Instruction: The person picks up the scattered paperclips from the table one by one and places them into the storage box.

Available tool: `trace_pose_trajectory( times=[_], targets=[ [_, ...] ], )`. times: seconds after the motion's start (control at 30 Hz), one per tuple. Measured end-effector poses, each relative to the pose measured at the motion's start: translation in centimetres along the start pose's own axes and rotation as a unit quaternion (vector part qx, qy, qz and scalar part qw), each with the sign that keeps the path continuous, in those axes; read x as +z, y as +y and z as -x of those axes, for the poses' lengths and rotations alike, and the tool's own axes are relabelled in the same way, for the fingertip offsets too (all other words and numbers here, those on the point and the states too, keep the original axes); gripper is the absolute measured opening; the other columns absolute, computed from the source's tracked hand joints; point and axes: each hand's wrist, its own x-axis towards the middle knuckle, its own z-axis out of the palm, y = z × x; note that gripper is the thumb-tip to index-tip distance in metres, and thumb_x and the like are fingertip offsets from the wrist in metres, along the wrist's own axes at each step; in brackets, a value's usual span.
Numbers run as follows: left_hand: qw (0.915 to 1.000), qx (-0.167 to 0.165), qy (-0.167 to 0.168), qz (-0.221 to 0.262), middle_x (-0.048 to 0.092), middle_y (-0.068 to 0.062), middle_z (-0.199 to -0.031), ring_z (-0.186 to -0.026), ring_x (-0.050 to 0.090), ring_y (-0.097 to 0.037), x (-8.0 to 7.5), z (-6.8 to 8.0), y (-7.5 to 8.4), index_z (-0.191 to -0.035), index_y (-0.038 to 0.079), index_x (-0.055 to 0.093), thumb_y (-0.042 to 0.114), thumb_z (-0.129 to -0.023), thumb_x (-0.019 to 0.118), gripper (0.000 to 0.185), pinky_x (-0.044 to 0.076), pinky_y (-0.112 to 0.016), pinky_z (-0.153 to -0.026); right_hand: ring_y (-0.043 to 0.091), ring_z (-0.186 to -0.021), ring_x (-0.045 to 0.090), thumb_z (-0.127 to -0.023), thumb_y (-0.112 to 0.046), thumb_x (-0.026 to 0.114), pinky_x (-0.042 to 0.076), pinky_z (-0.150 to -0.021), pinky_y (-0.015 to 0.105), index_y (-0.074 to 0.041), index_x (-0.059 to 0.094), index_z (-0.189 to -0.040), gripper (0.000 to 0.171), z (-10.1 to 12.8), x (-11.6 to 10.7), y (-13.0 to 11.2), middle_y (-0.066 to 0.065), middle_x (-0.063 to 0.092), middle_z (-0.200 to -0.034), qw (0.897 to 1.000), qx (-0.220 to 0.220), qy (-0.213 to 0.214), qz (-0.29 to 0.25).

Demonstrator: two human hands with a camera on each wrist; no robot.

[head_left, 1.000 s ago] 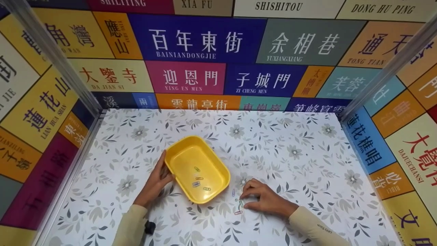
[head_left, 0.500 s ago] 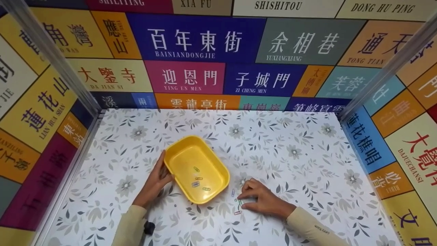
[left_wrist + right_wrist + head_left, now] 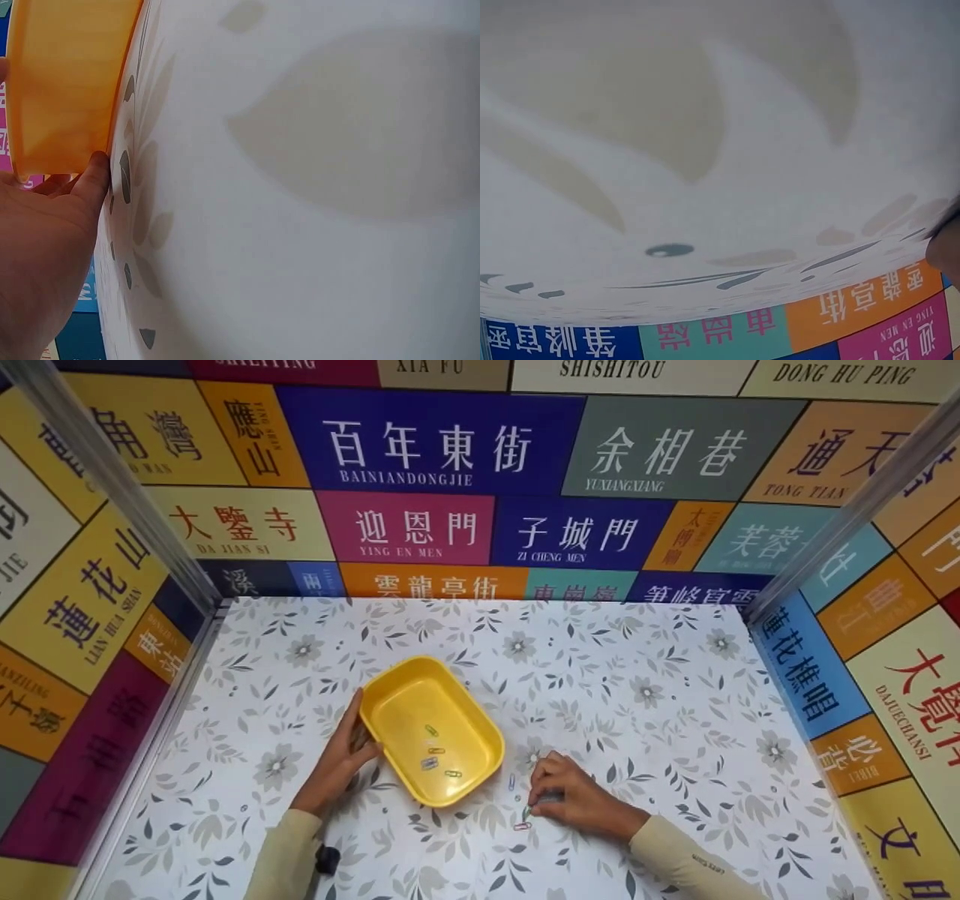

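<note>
You work on a table point(image 3: 645, 712) covered in grey flower-and-leaf print, walled on three sides by panels point(image 3: 435, 442) of coloured street-name signs. A yellow tray point(image 3: 431, 727) sits on the table, with four clips point(image 3: 437, 754) lying inside it. Your left hand point(image 3: 341, 757) rests against the tray's left wall, fingers nearly straight along the rim, thumb touching the wall near its base. Your right hand point(image 3: 574, 795) lies just right of the tray, fingers curled down and pinching a green clip point(image 3: 527, 811) against the table. A blue clip point(image 3: 512, 782) and a pink clip point(image 3: 522, 826) lie loose between that hand and the tray.
</note>
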Motion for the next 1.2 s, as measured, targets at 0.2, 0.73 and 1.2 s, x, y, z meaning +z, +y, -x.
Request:
trace_pose_trajectory(
  times=[0.2,0.73,1.2],
  targets=[
    [1.0,-0.001,0.003,-0.004,0.004,-0.007,-0.186,-0.17,0.016,-0.032,0.0,0.0,0.0,-0.179,0.016,-0.001,0.001,-0.109,0.066,0.098,0.03,-0.011,-0.123,0.024,-0.085,0.053,-0.076,0.005,0.094,0.04,-0.082,0.024,-0.01,0.082,-0.083,0.02,0.4,0.1,0.7,0.007,0.066,-0.089,1.0,0.007,-0.01,0.0],
    [1.0,0.002,0.003,-0.002,0.003,-0.009,-0.186,-0.17,0.015,-0.034,0.1,-0.1,0.0,-0.179,0.014,-0.002,0.0,-0.108,0.066,0.098,0.029,-0.011,-0.123,0.028,-0.097,0.06,-0.09,0.003,0.087,0.048,-0.089,0.025,-0.007,0.084,-0.091,0.011,0.3,-1.2,0.7,0.012,0.073,-0.098,0.98,0.143,-0.018,-0.137],
    [0.9996,-0.016,0.015,-0.018,0.005,-0.004,-0.186,-0.17,0.017,-0.03,0.2,0.0,0.3,-0.179,0.017,0.001,0.004,-0.109,0.067,0.097,0.029,-0.011,-0.123,0.025,-0.091,0.066,-0.089,0.002,0.088,0.052,-0.087,0.023,-0.008,0.084,-0.094,0.013,-0.6,-1.5,0.8,0.007,0.078,-0.091,0.992,0.104,0.014,-0.074]
  ],
)
